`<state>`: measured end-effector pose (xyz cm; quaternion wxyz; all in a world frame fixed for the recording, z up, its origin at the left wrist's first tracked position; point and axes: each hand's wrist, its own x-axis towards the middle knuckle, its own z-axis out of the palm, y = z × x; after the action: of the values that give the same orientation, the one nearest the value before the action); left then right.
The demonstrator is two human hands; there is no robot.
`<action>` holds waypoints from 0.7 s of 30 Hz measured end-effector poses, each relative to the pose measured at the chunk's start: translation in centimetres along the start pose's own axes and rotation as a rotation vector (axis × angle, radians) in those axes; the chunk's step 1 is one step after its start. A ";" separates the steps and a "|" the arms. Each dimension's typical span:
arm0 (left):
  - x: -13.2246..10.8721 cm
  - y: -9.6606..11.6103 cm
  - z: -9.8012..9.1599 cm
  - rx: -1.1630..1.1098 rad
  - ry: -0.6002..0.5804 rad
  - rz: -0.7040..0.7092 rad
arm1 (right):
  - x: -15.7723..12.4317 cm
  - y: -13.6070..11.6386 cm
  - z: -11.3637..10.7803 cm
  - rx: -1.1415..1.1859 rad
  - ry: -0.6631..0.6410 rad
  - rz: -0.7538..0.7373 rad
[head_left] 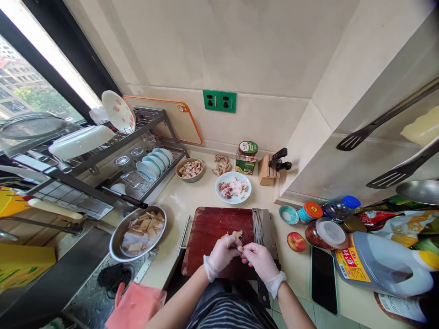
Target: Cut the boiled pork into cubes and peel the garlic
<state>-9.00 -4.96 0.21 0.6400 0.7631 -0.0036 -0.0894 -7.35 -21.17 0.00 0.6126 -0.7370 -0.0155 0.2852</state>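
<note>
Over the dark red cutting board [212,224], my left hand [223,254] and my right hand [261,261], both in clear gloves, meet fingertip to fingertip. Between them they pinch a small yellowish piece [241,249], possibly garlic or ginger. More small pale pieces [237,233] lie on the board just beyond my fingers. A cleaver [263,228] rests along the board's right side, its dark handle toward me. Behind the board stands a white plate [233,200] with reddish and pale sliced meat.
A metal bowl of tofu-like pieces [163,219] sits left, near the sink [85,283]. Farther back are a bowl of meat pieces [203,171], ginger [222,165], a jar [246,157] and a knife block [266,171]. Rightward are an apple [297,241], a phone [323,279] and a large jug [384,260].
</note>
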 end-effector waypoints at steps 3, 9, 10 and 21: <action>0.1 -0.7 -0.6 -0.026 -0.040 -0.013 | -0.1 -0.1 0.3 -0.025 -0.024 -0.023; 0.2 -1.6 -1.2 -0.101 -0.096 -0.049 | -0.2 0.2 1.0 -0.008 -0.004 0.004; 0.2 -1.7 -1.2 -0.101 -0.103 -0.056 | -0.1 0.3 1.1 -0.033 0.012 0.010; 1.2 -0.8 0.5 -0.220 -0.057 -0.032 | 0.2 0.2 0.5 -0.461 0.323 -0.272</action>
<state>-8.02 -5.48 -0.84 0.7179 0.6855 0.0001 -0.1213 -7.42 -20.68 -0.28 0.4565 -0.8834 -0.0807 0.0686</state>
